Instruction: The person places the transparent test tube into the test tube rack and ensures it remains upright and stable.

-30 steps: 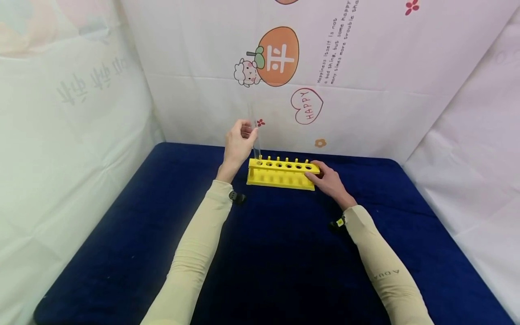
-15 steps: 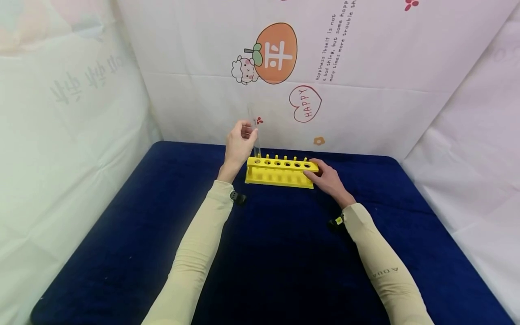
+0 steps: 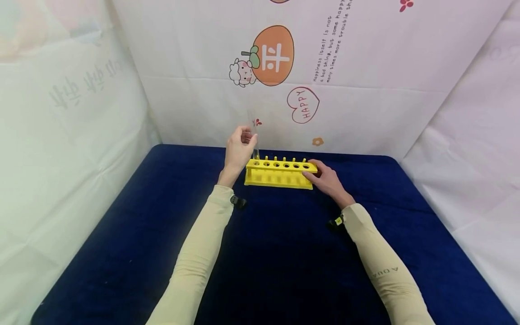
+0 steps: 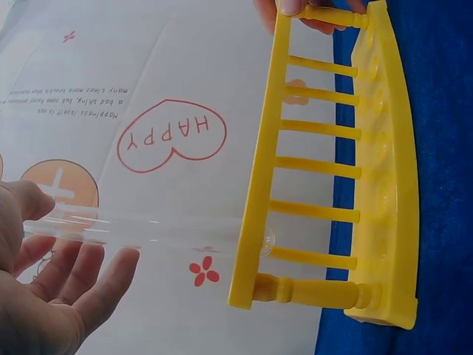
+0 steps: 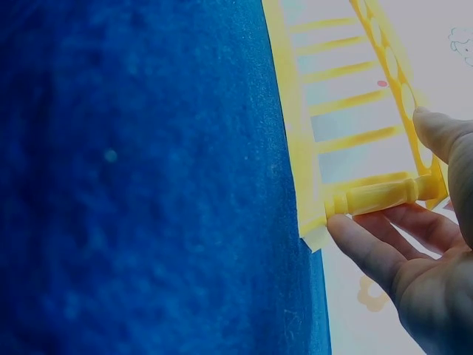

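Observation:
A clear test tube (image 4: 170, 231) is pinched between the thumb and fingers of my left hand (image 3: 239, 151). Its rounded lower end just passes through the leftmost hole in the top plate of a yellow test tube rack (image 3: 280, 169), well above the base. In the head view the tube stands nearly upright and its upper part is faint against the white cloth. My right hand (image 3: 328, 181) grips the rack's right end, with the thumb on the top plate and fingers around the end post (image 5: 377, 197). The other holes hold no tubes.
The rack stands near the back of a table covered in dark blue cloth (image 3: 276, 253). Behind it hangs a white printed cloth (image 3: 365, 117), and similar white cloths (image 3: 81, 135) hang at both sides. A row of yellow pegs (image 3: 284, 159) lines the rack's rear.
My left hand has come down slightly with the test tube, so the tube sits a little lower at the rack. My right hand keeps its hold. The head view has shifted slightly.

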Demonstrator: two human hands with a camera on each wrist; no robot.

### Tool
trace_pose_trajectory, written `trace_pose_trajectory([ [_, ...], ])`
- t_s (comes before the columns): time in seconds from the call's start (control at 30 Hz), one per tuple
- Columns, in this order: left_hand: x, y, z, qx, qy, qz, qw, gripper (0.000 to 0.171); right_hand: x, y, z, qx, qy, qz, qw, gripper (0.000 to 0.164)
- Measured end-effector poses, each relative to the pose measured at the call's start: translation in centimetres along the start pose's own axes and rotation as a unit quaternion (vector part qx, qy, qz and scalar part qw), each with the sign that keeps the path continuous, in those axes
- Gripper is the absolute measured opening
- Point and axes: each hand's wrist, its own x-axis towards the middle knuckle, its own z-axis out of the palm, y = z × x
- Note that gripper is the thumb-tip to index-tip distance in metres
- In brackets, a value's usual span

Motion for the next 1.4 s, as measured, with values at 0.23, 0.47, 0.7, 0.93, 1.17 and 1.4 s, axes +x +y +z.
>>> trace_pose_trajectory([
  [0.23, -0.1, -0.2, 0.0, 0.011, -0.005, 0.001, 0.9999, 0.032, 0.3, -0.4, 0.2, 0.007, 0.001, -0.004, 1.000, 0.071],
  [0.47, -0.6, -0.7, 0.4, 0.029, -0.018, 0.010, 0.9994, 0.031, 0.5, -0.5, 0.3, 0.003, 0.002, -0.003, 1.000, 0.071],
  [0.7, -1.4, -1.4, 1.0, 0.053, -0.044, -0.010, 0.9976, 0.032, 0.2, 0.0, 0.5, 0.003, -0.001, -0.005, 1.000, 0.071],
  [0.93, -1.2, -1.3, 1.1, 0.055, -0.043, -0.012, 0.9975, 0.030, 0.3, -0.2, 0.1, 0.008, 0.003, -0.009, 1.000, 0.071],
  [1.17, -1.6, -1.5, 1.4, 0.063, -0.047, -0.020, 0.9967, 0.028, 0.2, 0.0, 0.1, -0.001, 0.004, -0.007, 1.000, 0.071],
  [1.4, -1.8, -1.7, 1.8, 0.069, -0.049, -0.027, 0.9960, 0.025, 0.2, 0.2, 0.0, 0.000, 0.005, -0.003, 1.000, 0.073],
])
